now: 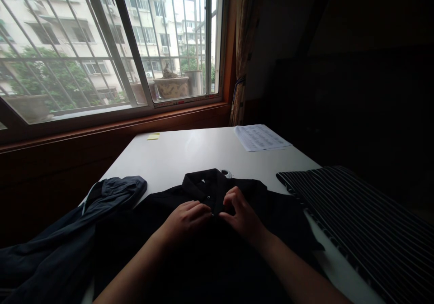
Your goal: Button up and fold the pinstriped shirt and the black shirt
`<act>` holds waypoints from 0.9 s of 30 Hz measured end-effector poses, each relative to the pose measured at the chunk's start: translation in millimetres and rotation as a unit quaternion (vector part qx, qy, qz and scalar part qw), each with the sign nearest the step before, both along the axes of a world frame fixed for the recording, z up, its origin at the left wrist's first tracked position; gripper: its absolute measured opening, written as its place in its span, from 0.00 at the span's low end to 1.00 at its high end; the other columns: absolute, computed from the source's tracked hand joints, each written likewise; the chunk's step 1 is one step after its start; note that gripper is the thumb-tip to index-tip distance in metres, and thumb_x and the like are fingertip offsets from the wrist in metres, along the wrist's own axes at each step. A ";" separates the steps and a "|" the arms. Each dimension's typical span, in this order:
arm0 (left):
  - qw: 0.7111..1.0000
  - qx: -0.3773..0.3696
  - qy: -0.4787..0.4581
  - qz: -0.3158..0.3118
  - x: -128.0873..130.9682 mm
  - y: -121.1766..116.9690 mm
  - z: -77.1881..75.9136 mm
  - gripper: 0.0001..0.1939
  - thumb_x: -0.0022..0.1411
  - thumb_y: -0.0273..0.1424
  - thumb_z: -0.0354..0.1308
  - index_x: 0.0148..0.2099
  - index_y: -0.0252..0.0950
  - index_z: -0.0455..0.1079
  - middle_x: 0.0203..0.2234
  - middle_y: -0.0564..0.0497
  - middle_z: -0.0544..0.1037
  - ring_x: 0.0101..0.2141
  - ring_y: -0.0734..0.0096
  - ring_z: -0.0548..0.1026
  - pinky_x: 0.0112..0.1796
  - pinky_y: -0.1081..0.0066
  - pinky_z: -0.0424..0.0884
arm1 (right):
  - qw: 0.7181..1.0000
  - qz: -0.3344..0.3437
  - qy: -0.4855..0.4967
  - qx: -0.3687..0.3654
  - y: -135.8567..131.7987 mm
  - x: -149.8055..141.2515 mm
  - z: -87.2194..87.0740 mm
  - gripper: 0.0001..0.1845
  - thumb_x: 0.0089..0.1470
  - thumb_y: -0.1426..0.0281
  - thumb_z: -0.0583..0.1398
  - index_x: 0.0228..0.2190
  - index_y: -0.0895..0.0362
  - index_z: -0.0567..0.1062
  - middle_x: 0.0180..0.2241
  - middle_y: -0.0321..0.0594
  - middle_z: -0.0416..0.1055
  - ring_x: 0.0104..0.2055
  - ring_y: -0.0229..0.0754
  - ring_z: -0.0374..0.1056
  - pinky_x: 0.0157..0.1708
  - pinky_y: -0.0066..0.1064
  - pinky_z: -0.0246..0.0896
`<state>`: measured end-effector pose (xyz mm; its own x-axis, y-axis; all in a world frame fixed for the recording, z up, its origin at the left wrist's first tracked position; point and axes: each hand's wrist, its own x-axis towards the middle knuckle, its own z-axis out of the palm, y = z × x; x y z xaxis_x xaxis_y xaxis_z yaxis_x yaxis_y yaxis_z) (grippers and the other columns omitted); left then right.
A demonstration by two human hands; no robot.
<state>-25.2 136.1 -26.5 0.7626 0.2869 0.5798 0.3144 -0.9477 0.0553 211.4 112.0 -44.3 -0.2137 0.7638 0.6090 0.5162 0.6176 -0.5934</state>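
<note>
A black collared shirt (233, 254) lies spread out on the white table, its collar pointing away from me. Small light buttons show along the front placket below the collar. My left hand (188, 218) is closed at the placket, its fingertips on the fabric beside a button; its thumb is hidden. Just across the placket, my right hand (242, 216) has curled fingers and a bent thumb, with the shirt's front edge between their tips. Dim light hides most detail of the dark cloth.
Grey-blue clothing (115, 195) lies at the left edge of the white table (190, 148). A black striped cloth (349, 209) covers the right edge. Farther back are a yellow sticky note (153, 136), printed papers (262, 137) and a small round white object (226, 173) behind the collar.
</note>
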 end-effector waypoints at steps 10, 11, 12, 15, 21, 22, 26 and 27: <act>0.988 -0.140 -0.064 0.008 0.8 8.1 -12.1 0.08 0.71 0.29 0.55 0.46 0.37 0.75 0.35 0.48 0.75 0.35 0.70 0.72 0.36 0.71 0.71 | 0.997 0.043 -0.058 -0.010 2.1 -1.5 5.4 0.12 0.54 0.79 0.64 0.28 0.53 0.68 0.32 0.36 0.67 0.39 0.44 0.64 0.40 0.36 0.64; 0.987 -0.145 -0.065 0.011 0.8 8.5 -12.8 0.08 0.71 0.30 0.55 0.46 0.37 0.75 0.35 0.48 0.75 0.35 0.70 0.72 0.36 0.71 0.71 | 0.997 0.049 -0.057 -0.010 2.2 -1.6 5.9 0.11 0.55 0.78 0.64 0.29 0.53 0.69 0.32 0.36 0.68 0.40 0.45 0.65 0.41 0.37 0.64; 0.986 -0.151 -0.064 0.014 0.7 8.8 -13.4 0.08 0.71 0.30 0.55 0.46 0.38 0.76 0.34 0.49 0.74 0.34 0.71 0.72 0.35 0.72 0.70 | 0.997 0.056 -0.057 -0.011 2.2 -1.6 6.3 0.10 0.55 0.78 0.64 0.29 0.53 0.70 0.31 0.37 0.69 0.40 0.45 0.65 0.41 0.37 0.65; 0.983 -0.171 -0.061 0.024 0.2 9.7 -15.9 0.09 0.71 0.32 0.55 0.46 0.38 0.76 0.34 0.49 0.75 0.34 0.71 0.72 0.35 0.72 0.70 | 0.995 0.073 -0.063 -0.017 1.9 -1.8 6.7 0.07 0.57 0.75 0.65 0.30 0.53 0.73 0.30 0.37 0.71 0.38 0.45 0.67 0.40 0.36 0.66; 0.983 -0.177 -0.017 0.039 1.8 11.2 -23.0 0.10 0.71 0.32 0.54 0.41 0.38 0.76 0.33 0.50 0.74 0.33 0.71 0.71 0.35 0.72 0.68 | 0.992 0.085 -0.093 -0.026 1.8 -3.2 1.7 0.02 0.59 0.72 0.65 0.33 0.54 0.77 0.31 0.38 0.75 0.37 0.44 0.67 0.39 0.35 0.66; 0.983 -0.176 -0.008 0.040 2.3 11.4 -23.8 0.10 0.72 0.32 0.54 0.40 0.38 0.76 0.33 0.50 0.73 0.33 0.71 0.70 0.35 0.71 0.68 | 0.991 0.084 -0.100 -0.028 1.9 -3.5 0.6 0.02 0.58 0.72 0.65 0.33 0.54 0.78 0.31 0.38 0.75 0.37 0.44 0.67 0.39 0.35 0.65; 0.982 -0.185 0.002 0.050 2.9 12.6 -26.7 0.06 0.70 0.30 0.57 0.41 0.39 0.76 0.35 0.50 0.74 0.35 0.69 0.70 0.36 0.70 0.67 | 0.989 0.073 -0.120 -0.049 1.8 -4.3 0.2 0.02 0.58 0.72 0.65 0.33 0.54 0.78 0.31 0.37 0.75 0.38 0.44 0.67 0.41 0.36 0.64; 0.980 -0.190 0.000 0.053 2.7 12.8 -27.4 0.05 0.68 0.30 0.58 0.42 0.39 0.76 0.35 0.50 0.74 0.36 0.69 0.70 0.37 0.70 0.68 | 0.988 0.070 -0.125 -0.056 1.5 -4.4 1.2 0.02 0.58 0.73 0.65 0.33 0.53 0.78 0.31 0.37 0.75 0.39 0.44 0.67 0.42 0.36 0.64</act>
<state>-22.5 148.9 -53.9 0.7170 0.5591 0.4163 0.4090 -0.8210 0.3983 206.9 113.6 -43.1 -0.4545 0.7756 0.4380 0.5697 0.6311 -0.5264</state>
